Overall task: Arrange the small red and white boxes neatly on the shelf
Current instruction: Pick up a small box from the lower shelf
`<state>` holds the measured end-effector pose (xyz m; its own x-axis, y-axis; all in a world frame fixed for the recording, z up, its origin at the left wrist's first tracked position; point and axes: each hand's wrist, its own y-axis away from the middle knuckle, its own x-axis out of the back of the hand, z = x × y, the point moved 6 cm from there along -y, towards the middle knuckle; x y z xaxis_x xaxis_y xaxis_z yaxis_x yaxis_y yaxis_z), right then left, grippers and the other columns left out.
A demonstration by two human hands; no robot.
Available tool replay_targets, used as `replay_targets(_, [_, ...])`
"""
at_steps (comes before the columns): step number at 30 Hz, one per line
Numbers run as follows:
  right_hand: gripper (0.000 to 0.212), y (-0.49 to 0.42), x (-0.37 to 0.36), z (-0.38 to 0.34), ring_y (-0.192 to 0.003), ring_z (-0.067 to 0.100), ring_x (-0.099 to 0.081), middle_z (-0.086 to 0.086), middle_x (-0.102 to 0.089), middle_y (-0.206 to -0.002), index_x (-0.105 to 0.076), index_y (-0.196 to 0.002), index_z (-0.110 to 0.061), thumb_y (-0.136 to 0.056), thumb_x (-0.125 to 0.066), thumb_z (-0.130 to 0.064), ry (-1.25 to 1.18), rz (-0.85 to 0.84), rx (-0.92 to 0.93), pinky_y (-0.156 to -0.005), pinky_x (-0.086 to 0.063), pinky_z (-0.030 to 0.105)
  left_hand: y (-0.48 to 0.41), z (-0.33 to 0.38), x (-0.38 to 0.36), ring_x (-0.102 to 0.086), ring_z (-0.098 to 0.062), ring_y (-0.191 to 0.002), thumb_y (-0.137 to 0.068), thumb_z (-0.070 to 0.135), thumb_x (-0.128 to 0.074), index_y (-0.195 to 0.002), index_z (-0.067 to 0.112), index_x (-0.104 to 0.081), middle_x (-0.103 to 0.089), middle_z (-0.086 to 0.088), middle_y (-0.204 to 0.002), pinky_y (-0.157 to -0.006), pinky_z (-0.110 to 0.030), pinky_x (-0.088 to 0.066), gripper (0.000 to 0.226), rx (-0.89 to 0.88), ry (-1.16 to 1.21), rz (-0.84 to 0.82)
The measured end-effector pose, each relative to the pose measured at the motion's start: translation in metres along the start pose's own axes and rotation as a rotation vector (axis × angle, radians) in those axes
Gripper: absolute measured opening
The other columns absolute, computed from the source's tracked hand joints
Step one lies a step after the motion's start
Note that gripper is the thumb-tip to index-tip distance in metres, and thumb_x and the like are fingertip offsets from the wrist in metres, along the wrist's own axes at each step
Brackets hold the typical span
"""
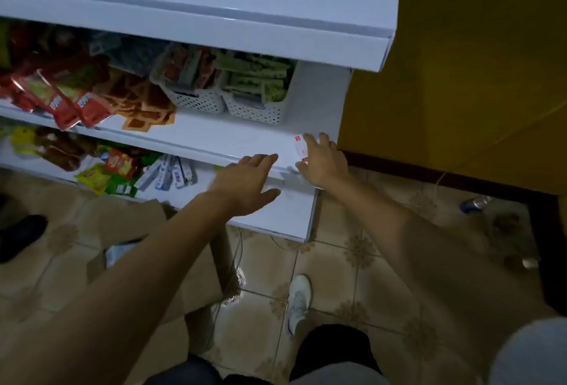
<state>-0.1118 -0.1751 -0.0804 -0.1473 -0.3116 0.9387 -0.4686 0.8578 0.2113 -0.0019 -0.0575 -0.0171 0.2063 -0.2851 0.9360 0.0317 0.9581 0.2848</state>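
**Hazards**

1. Floor (352, 262), nearest. A white shoe (299, 298) stands directly below the work area. A box dropped from the shelf lands here or on the lower shelf (276, 209).
2. Left hand (245, 183). It is released, with fingers straight and thumb spread, over the front lip of the shelf (214, 136). Contact with the lip cannot be confirmed. A sideways sweep to the right from here would likely strike the box.
3. Right hand (323, 162). It grasps the box (298, 146), fingers across the top and thumb at the near end. The box is at the near right corner of the shelf, at the front edge. If it is let go with part overhanging, it is likely to tip off. A skewed placement would also defeat the neat row the task requires.
4. Only one red and white box is visible, so there is no row to align against.
5. Baskets (254, 108), farther back. They stand well apart from the box and pose little collision risk.

**Markings**

- Cartons (175, 172) on the lower shelf: blue and white print, not legible.
- Box: white with a red patch at its far left corner and red at the near end. The text is too small to read.
- Packets (76, 102), far left: red with white characters, blurred and unreadable.
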Motion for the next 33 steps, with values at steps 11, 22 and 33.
replay_targets(11, [0.064, -0.024, -0.028, 0.001, -0.127, 0.031, -0.034, 0.012, -0.035, -0.141, -0.032, -0.140, -0.023, -0.083, -0.054, -0.004, -0.067, 0.012, -0.026, -0.098, -0.039, 0.040, -0.030, -0.025, -0.027, -0.045, -0.026, -0.125, -0.089, 0.040, -0.056, -0.146, 0.019, -0.022, -0.038, -0.008, -0.146, -0.097, -0.036, -0.042, 0.069, 0.195, 0.699, -0.042])
replay_targets(22, [0.052, 0.124, 0.047, 0.052, -0.114, 0.021, -0.052, 0.009, -0.055, -0.125, -0.050, -0.127, -0.014, -0.080, -0.054, -0.035, -0.585, 0.530, -0.335, -0.093, -0.047, 0.038, -0.066, 0.091, -0.036, -0.059, -0.009, -0.103, -0.089, 0.050, -0.053, -0.119, 0.023, -0.056, -0.062, 0.003, -0.118, -0.085, -0.023, -0.046, 0.040, -0.129, 0.977, -0.413])
replay_targets(33, [0.051, 0.404, 0.099, 0.069, -0.116, 0.031, -0.052, 0.019, -0.055, -0.127, -0.048, -0.130, -0.002, -0.083, -0.061, -0.018, -0.210, 0.944, -0.831, -0.098, -0.039, 0.036, 0.065, 0.310, -0.039, -0.065, -0.008, -0.093, -0.090, 0.044, -0.053, -0.102, 0.028, -0.062, -0.068, 0.007, -0.099, -0.074, -0.019, -0.049, 0.022, -0.783, 0.845, -0.726])
